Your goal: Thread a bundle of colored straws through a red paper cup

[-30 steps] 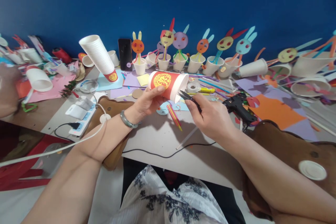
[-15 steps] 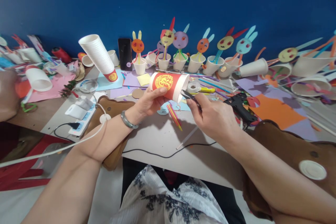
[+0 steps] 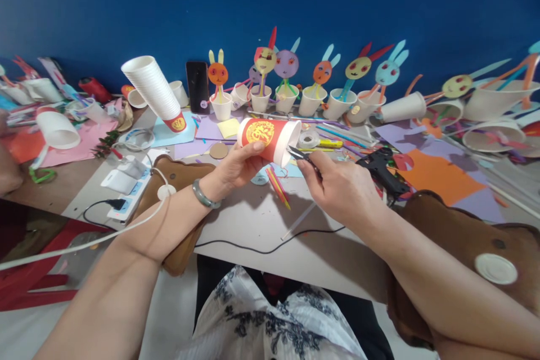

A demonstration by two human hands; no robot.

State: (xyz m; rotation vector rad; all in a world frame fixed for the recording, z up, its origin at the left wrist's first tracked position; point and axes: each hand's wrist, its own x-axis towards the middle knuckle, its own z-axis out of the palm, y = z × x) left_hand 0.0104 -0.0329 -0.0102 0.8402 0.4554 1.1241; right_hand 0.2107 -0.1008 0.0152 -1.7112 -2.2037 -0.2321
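Observation:
A red and white paper cup (image 3: 263,136) with a gold print lies sideways in my left hand (image 3: 247,161), its mouth facing right. My left fingers are wrapped around its lower side, thumb on the red band. Dark scissors (image 3: 300,155) are gripped in my right hand (image 3: 335,180), with their tips at the cup's rim. The rim looks bent or cut there. My right fingers partly hide the handles. Below the cup, several thin red and yellow paper strips (image 3: 278,187) lie on the table (image 3: 248,225).
Along the blue wall stand paper cups with bunny faces (image 3: 218,74). A tall cup stack (image 3: 152,87) leans at the left, near a phone (image 3: 197,87) and a power strip (image 3: 129,194). At right are a black glue gun (image 3: 386,171) and orange paper (image 3: 439,177); a black cord (image 3: 261,250) crosses the front.
The scissors remain at the cup's rim, and the cut or bend there looks slightly wider. The whole view has shifted a little. Another person's hand at the far left has drawn back outward.

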